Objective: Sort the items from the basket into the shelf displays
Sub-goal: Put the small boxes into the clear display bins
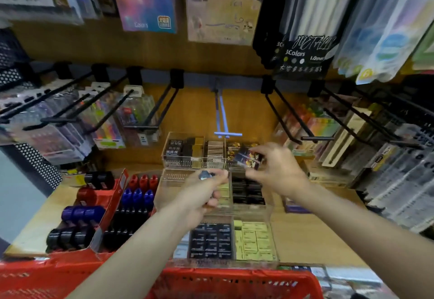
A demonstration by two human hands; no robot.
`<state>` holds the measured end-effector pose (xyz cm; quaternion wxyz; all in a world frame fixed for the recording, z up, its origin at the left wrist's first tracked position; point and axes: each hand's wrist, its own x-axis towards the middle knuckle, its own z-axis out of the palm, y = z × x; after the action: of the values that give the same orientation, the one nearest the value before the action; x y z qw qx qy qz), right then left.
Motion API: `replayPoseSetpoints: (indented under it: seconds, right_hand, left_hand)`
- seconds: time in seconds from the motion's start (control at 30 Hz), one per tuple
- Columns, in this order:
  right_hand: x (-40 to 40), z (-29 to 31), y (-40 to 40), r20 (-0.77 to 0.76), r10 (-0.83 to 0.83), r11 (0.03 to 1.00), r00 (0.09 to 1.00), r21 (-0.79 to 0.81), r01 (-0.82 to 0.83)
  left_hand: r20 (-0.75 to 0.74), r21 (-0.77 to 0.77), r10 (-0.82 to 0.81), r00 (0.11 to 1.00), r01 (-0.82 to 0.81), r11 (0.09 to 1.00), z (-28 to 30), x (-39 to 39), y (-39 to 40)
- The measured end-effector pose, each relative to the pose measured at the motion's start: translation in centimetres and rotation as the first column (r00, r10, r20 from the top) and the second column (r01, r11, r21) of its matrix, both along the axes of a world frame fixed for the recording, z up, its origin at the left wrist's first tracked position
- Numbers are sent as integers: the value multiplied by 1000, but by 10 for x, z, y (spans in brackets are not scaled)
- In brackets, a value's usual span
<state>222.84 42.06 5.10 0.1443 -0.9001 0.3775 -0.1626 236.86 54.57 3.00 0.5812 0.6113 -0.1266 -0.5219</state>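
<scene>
- Placing step: right hand [277, 171] pinched a small box [249, 157] over the far clear tray [185, 155].
- Left hand [202, 193] gripped another item [206, 174], kind unclear.
- Next, probably: lower the box into the matching right compartment.
- Basket [234, 282] stood nearest.

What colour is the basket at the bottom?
Red basket, seen in the head view.

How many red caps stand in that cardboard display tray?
3 red caps, side by side in the tray's back row: left, middle, right. Others may be hidden by the red cardboard divider.
</scene>
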Motion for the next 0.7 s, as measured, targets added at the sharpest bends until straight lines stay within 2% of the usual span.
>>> replayPoseSetpoints:
  seconds: [0.07,0.13,0.2,0.27,0.37,0.47,0.5,0.7]
  right_hand:
    - [16,-2,-26,-51,-75,991,996,103,80]
    - [35,-6,-47,-151,-122,972,981,180,149]
    - [52,-11,-62,-288,-122,971,950,162,174]
    - [62,-15,-70,-391,-108,978,914,121,168]
    - [70,-24,-84,-414,-52,982,909,145,122]
    - [75,-31,-88,-330,-23,982,944,171,83]
    - [77,-33,-89,-304,-22,982,952,173,78]
    - [75,-34,-87,-237,-30,988,971,143,65]
  left_hand:
    - [117,-1,90,989,-90,996,-5,14,-9]
    - [366,-29,136,921,-135,990,-12,28,-17]
    - [678,-31,100,728,-108,994,-21,39,-22]
    - [847,11,16,531,-49,999,-28,46,-27]
    - [928,96,-126,350,102,990,-39,48,-36]
    - [950,225,-260,175,195,955,-46,47,-43]
    - [948,254,-284,146,195,947,-46,47,-44]
    - [945,250,-285,159,209,945,-46,50,-45]
